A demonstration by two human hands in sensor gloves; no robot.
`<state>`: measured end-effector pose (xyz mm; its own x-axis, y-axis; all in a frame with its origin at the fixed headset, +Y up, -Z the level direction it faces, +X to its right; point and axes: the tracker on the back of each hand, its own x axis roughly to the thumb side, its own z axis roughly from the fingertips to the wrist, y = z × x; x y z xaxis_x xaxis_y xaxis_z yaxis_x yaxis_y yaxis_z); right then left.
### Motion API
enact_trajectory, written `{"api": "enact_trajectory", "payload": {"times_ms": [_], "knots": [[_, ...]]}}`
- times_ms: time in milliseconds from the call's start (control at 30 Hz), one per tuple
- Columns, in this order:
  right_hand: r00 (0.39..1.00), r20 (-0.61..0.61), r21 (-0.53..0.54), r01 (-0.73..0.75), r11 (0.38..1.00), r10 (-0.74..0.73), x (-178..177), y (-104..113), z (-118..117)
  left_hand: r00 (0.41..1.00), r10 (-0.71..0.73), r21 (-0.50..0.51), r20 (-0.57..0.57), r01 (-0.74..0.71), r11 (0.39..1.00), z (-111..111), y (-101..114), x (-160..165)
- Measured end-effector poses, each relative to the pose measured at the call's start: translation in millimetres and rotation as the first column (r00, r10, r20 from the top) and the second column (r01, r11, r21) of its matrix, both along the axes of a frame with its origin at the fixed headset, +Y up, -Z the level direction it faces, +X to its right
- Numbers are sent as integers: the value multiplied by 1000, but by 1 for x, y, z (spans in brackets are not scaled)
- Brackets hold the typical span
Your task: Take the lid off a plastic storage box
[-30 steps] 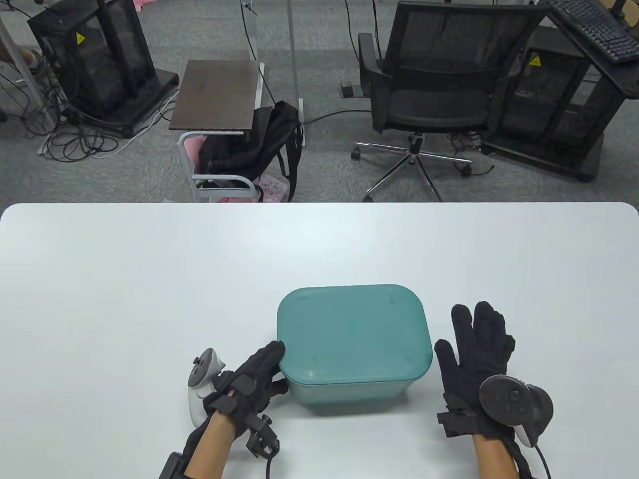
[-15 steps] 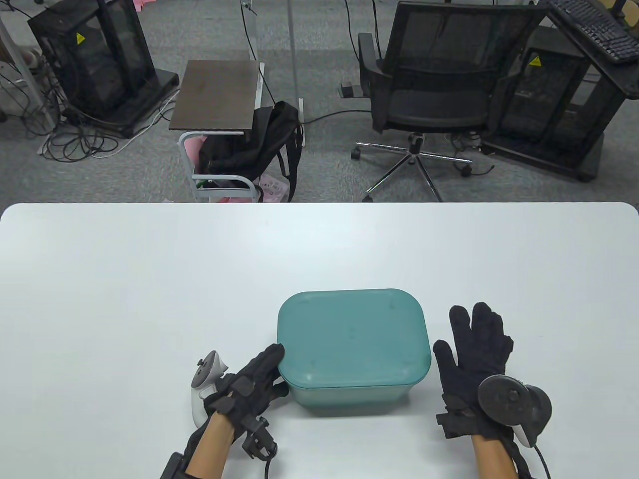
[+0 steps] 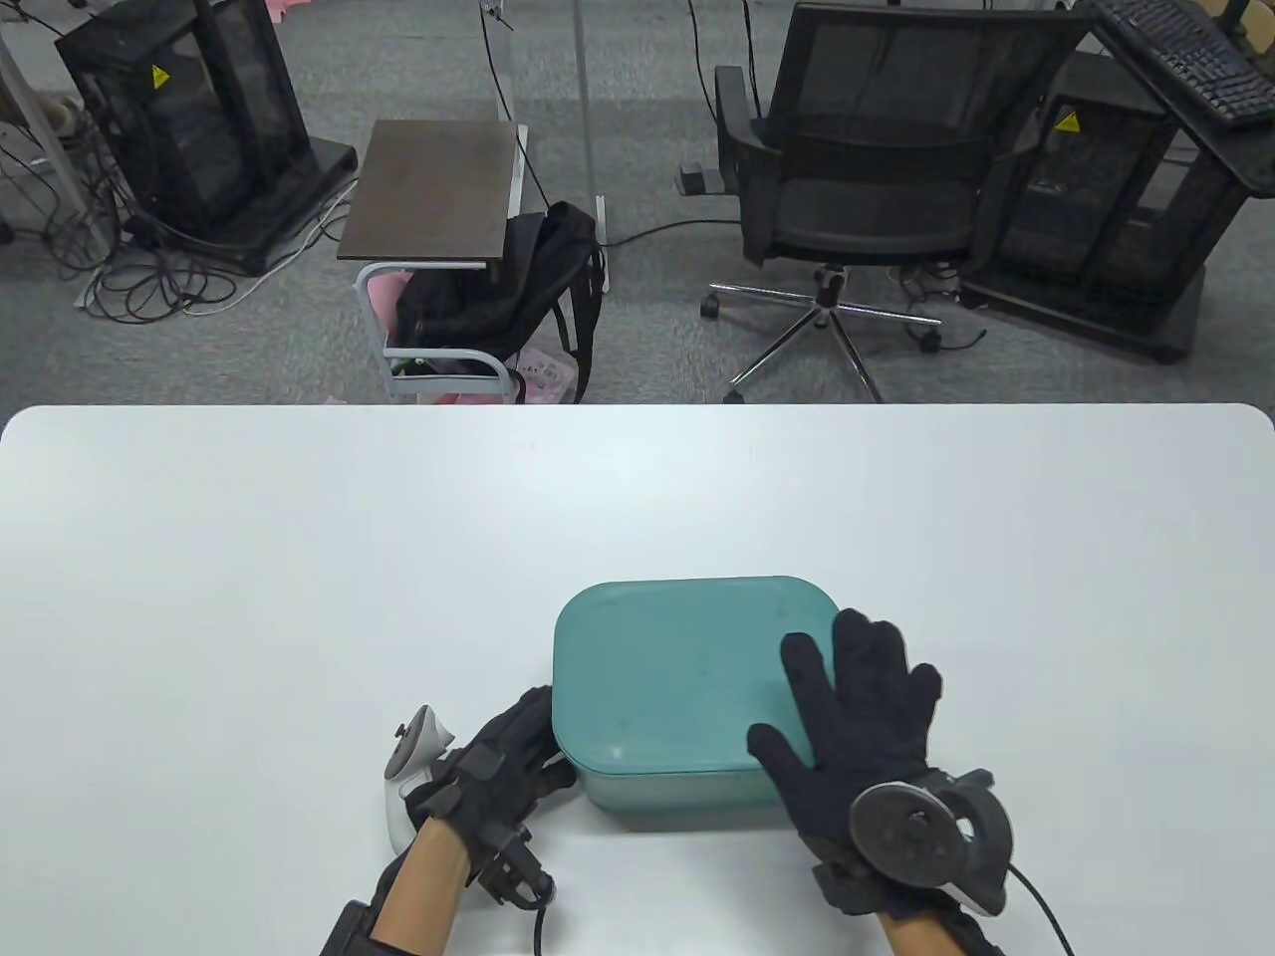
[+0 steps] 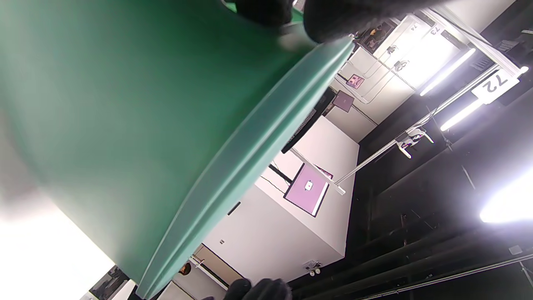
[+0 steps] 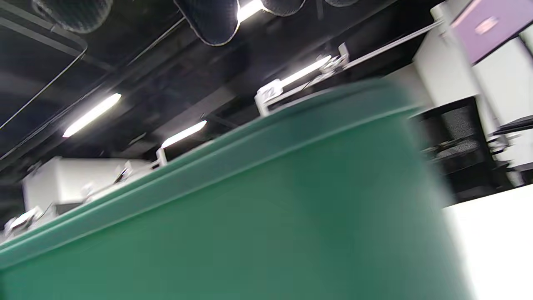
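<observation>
A teal plastic storage box [image 3: 687, 797] with its teal lid [image 3: 677, 677] on stands on the white table [image 3: 299, 597], near the front edge. My left hand [image 3: 508, 757] lies against the box's near left corner, fingers at the lid's edge. In the left wrist view its fingertips [image 4: 329, 21] touch the lid rim [image 4: 258, 146]. My right hand [image 3: 847, 717] is spread flat over the right part of the lid; I cannot tell if it presses on it. The right wrist view shows the box wall [image 5: 250, 229] close up, blurred.
Beyond the table's far edge stand an office chair [image 3: 867, 189], a small side table [image 3: 433, 189] with a black backpack [image 3: 508, 289], and black equipment racks [image 3: 189, 129]. All of these are off the table.
My right hand moved left from the table beside the box to over the lid's right part. The box shifted slightly toward me a second ago. My left hand stays at the left corner.
</observation>
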<state>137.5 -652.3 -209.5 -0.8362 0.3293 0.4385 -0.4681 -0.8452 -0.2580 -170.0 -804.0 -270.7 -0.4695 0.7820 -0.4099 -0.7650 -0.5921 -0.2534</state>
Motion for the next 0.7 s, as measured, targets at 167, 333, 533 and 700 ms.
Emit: {"api": "enact_trajectory", "payload": {"times_ms": [167, 333, 533, 700], "knots": [[984, -102, -61, -153, 986, 146, -68, -4, 8, 1000, 19, -6, 20, -19, 1000, 0, -1, 2], [945, -126, -126, -316, 940, 300, -114, -16, -4, 1000, 15, -11, 14, -15, 1000, 0, -3, 1], [918, -90, -153, -396, 905, 387, -133, -35, -17, 1000, 17, -19, 9, -17, 1000, 0, -2, 2], [913, -61, -98, -408, 908, 404, -135, -37, -16, 1000, 18, -24, 7, -18, 1000, 1, -1, 2]]}}
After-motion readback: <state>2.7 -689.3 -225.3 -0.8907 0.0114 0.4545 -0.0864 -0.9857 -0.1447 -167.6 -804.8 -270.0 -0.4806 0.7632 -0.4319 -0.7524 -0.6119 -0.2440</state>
